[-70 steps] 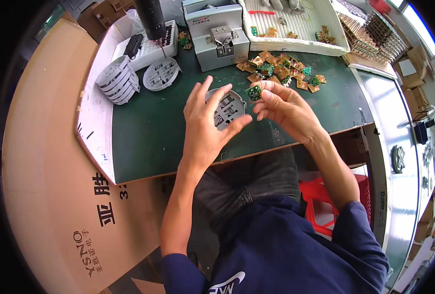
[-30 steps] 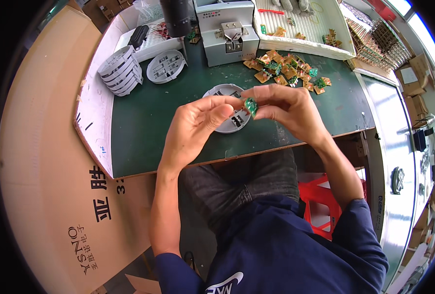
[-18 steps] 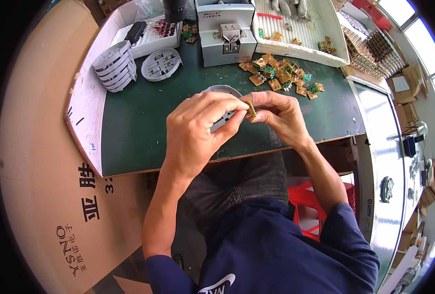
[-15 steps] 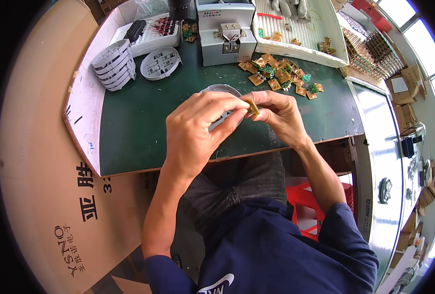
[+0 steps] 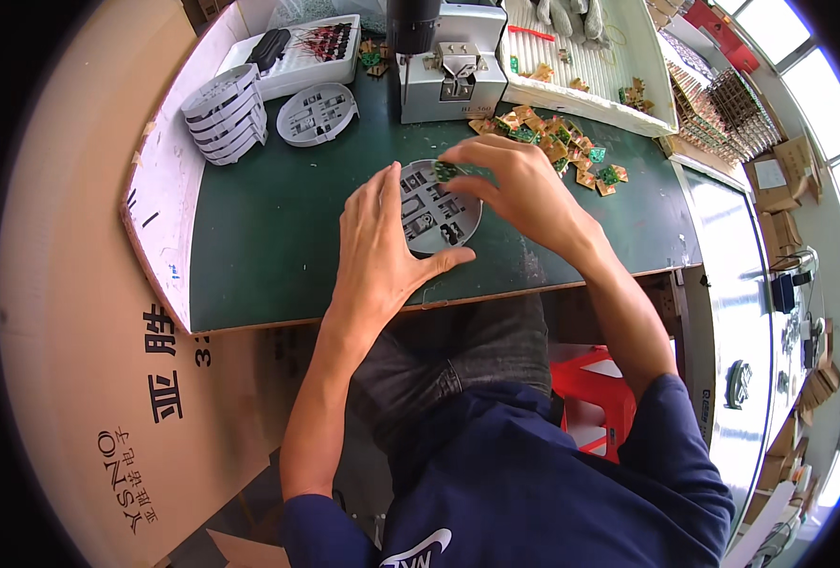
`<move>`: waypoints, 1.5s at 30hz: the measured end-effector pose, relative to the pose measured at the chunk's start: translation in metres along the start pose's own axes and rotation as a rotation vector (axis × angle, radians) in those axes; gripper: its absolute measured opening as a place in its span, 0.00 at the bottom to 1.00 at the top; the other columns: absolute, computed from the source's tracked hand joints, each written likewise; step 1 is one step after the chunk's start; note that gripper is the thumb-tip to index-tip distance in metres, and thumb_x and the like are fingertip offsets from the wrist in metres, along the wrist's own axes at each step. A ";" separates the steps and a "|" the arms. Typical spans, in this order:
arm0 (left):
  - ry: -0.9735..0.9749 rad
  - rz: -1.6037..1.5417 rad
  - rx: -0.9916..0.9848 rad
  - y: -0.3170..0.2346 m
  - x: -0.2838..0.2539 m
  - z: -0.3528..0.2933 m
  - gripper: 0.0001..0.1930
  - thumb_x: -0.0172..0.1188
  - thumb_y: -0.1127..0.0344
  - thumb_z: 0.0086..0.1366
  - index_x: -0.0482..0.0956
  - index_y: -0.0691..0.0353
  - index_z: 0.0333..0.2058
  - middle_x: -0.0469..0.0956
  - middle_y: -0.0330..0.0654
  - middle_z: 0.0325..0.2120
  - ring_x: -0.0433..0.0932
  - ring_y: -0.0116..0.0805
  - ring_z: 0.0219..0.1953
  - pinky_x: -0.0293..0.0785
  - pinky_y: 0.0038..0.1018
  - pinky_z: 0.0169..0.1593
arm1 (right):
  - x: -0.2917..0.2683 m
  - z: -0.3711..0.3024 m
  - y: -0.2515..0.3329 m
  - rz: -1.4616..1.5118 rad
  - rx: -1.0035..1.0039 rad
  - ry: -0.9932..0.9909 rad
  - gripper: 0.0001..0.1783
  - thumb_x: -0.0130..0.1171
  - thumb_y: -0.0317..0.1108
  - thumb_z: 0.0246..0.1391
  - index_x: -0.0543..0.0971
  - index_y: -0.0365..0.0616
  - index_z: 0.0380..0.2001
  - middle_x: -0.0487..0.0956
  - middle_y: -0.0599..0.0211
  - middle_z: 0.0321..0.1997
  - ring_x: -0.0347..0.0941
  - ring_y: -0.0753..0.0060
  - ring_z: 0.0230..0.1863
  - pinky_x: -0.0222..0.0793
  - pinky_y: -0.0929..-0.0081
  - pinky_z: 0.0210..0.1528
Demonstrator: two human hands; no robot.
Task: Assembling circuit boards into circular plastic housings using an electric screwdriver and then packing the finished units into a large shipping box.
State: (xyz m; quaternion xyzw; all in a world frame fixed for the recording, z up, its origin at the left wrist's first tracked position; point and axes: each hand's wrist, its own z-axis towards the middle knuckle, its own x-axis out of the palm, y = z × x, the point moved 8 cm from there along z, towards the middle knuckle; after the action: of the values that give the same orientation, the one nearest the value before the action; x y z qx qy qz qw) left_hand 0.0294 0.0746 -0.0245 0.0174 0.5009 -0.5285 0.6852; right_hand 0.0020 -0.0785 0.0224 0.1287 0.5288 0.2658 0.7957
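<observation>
A round grey plastic housing (image 5: 426, 210) with moulded slots and dark fittings lies on the green tabletop in front of me. Beside its left rim rests my left hand (image 5: 379, 227), fingers stretched and thumb spread along the near edge, holding nothing that I can see. Over the far right part of the housing, my right hand (image 5: 500, 180) pinches a small green circuit board (image 5: 446, 172) between thumb and fingers. The board is at the housing's far edge; whether it touches the plastic I cannot tell.
A pile of small circuit boards (image 5: 557, 137) lies to the far right. Behind stands a grey machine (image 5: 453, 85) with a dark cylindrical tool (image 5: 413, 26). Stacked grey housings (image 5: 226, 118) and a single housing (image 5: 318, 115) sit at the left, near a white foam tray (image 5: 292, 80).
My hands have parted. The right hand has brought the small board over the housing, and the left has let go and opened beside the housing. The view has shifted slightly.
</observation>
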 end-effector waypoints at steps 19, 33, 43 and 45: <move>0.074 0.019 0.064 0.000 0.001 0.002 0.47 0.75 0.44 0.52 0.70 0.79 0.59 0.67 0.62 0.62 0.69 0.58 0.61 0.68 0.45 0.64 | 0.031 0.015 0.006 -0.119 -0.148 0.139 0.24 0.67 0.31 0.55 0.77 0.38 0.56 0.83 0.54 0.47 0.82 0.51 0.45 0.81 0.61 0.44; 0.075 0.072 0.097 -0.005 0.001 0.002 0.44 0.72 0.46 0.55 0.69 0.78 0.59 0.66 0.60 0.62 0.69 0.56 0.59 0.68 0.44 0.63 | 0.028 0.018 -0.002 -0.034 -0.143 0.110 0.09 0.65 0.29 0.56 0.83 0.40 0.40 0.80 0.58 0.45 0.78 0.54 0.44 0.76 0.62 0.48; 0.077 0.123 0.110 -0.006 -0.002 0.002 0.45 0.70 0.40 0.56 0.71 0.75 0.58 0.68 0.57 0.61 0.70 0.54 0.58 0.68 0.44 0.62 | 0.019 0.012 0.000 -0.048 -0.234 0.070 0.11 0.63 0.29 0.59 0.84 0.42 0.45 0.80 0.60 0.47 0.79 0.57 0.47 0.76 0.64 0.51; 0.065 0.151 0.121 -0.006 -0.002 0.002 0.46 0.69 0.37 0.56 0.71 0.75 0.58 0.68 0.56 0.61 0.70 0.54 0.58 0.67 0.45 0.62 | -0.006 0.029 -0.004 0.015 -0.169 -0.134 0.14 0.62 0.29 0.60 0.82 0.41 0.50 0.82 0.59 0.47 0.81 0.64 0.47 0.75 0.67 0.51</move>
State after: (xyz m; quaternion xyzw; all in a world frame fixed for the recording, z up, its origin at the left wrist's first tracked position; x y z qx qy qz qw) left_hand 0.0262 0.0720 -0.0190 0.1136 0.4874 -0.5037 0.7041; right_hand 0.0276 -0.0829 0.0376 0.0824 0.4491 0.3062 0.8353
